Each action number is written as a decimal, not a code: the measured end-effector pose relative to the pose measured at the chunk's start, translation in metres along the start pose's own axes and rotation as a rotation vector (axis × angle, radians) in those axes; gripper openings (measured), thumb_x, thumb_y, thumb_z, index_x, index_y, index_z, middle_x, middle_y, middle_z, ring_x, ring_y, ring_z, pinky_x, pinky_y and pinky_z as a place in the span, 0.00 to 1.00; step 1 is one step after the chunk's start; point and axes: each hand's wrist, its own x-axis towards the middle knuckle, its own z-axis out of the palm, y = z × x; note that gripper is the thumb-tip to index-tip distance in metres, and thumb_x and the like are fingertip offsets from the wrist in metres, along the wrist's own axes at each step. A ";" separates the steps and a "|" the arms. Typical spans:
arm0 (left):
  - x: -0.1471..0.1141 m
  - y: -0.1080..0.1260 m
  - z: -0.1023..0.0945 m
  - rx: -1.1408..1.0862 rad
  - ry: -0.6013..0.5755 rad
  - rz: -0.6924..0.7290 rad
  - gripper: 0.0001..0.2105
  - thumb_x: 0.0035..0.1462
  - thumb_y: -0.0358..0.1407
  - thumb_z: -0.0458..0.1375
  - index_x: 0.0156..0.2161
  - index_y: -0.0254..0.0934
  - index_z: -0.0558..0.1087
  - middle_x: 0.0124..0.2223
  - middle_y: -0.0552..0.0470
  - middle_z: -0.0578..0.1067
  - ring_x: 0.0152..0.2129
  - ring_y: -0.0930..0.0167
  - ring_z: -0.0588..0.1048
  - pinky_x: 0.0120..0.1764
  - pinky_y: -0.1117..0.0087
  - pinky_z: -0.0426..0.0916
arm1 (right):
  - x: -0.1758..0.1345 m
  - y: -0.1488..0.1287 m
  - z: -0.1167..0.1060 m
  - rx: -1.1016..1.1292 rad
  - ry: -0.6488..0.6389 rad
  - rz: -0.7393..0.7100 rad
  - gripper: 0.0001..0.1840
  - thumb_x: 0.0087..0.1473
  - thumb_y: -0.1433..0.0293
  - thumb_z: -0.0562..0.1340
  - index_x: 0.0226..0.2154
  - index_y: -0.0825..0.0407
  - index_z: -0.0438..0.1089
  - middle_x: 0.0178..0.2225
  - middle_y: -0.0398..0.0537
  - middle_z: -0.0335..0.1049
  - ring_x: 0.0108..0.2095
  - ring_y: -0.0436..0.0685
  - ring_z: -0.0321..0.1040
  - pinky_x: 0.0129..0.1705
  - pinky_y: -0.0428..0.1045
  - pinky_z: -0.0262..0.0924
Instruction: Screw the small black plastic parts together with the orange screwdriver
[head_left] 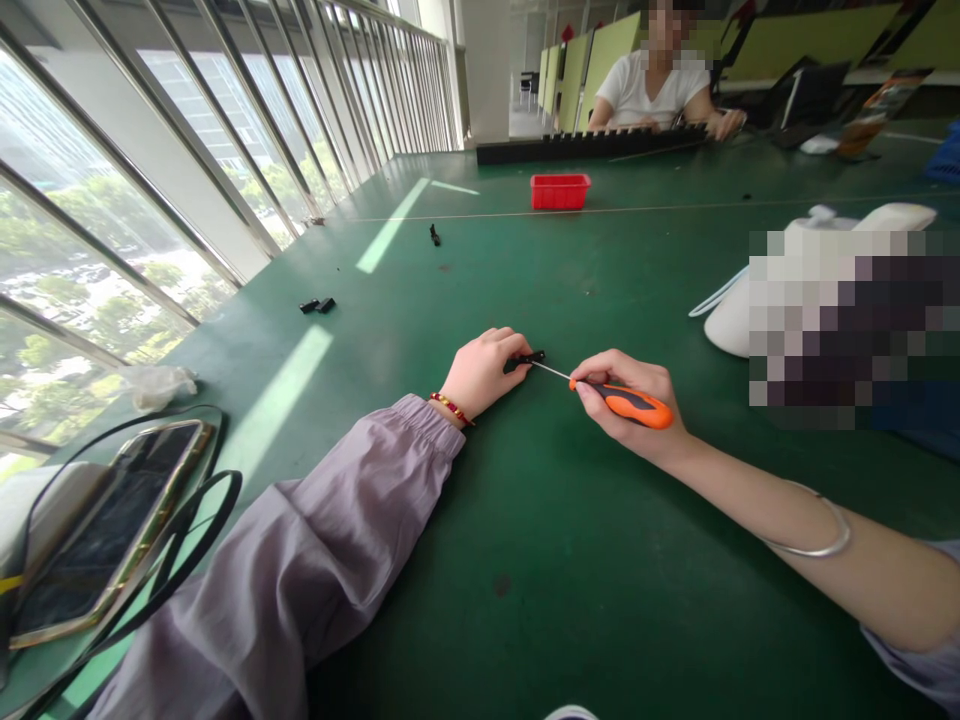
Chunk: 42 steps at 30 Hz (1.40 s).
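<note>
Two hands meet near the middle of the frame, on a dark green worktop (pixel 525 560) that fills most of the view. My left hand (pixel 484 370), coming from a loose lilac sleeve (pixel 315 570) with a red bead bracelet (pixel 451 407) at the wrist, is curled shut over a small black part (pixel 529 358), pinning it against the worktop; only the part's right end shows past the fingers. My right hand (pixel 626 400) is closed around the orange and black handle of a small screwdriver (pixel 626 402). Its thin metal shaft points left and slightly up, and the tip touches the exposed end of the black part. A thin silver bangle (pixel 814 545) sits on my right forearm.

At lower left, a smartphone (pixel 105 530) lies face up, ringed by a looping black cable (pixel 195 530). Just above it is a crumpled bit of clear plastic (pixel 159 383). Two small black pieces (pixel 318 305) lie left of centre, and another black piece (pixel 434 236) lies further up. A red plastic bin (pixel 559 191) stands in the upper middle, and behind it a long black strip (pixel 592 147) runs across the worktop. At top centre another person in a white T-shirt (pixel 651 90) sits at the far edge, hands by that strip. A white rounded object (pixel 731 315) sits at right, partly hidden by blur. Tall windows (pixel 150 180) line the left side.
</note>
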 end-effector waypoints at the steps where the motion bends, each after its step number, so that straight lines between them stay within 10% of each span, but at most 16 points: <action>1: 0.000 0.000 0.000 0.000 -0.001 0.002 0.06 0.54 0.32 0.55 0.36 0.38 0.73 0.37 0.52 0.75 0.36 0.70 0.72 0.35 0.71 0.65 | 0.000 0.000 0.000 0.002 0.003 -0.002 0.01 0.50 0.72 0.60 0.30 0.50 0.68 0.23 0.41 0.68 0.23 0.50 0.64 0.28 0.47 0.61; 42: 0.000 0.000 0.000 -0.031 0.009 -0.032 0.04 0.52 0.32 0.57 0.35 0.37 0.72 0.35 0.53 0.73 0.34 0.71 0.71 0.33 0.72 0.64 | 0.002 -0.008 0.003 0.161 0.107 0.200 0.09 0.49 0.73 0.63 0.35 0.51 0.66 0.20 0.36 0.61 0.20 0.48 0.60 0.25 0.46 0.57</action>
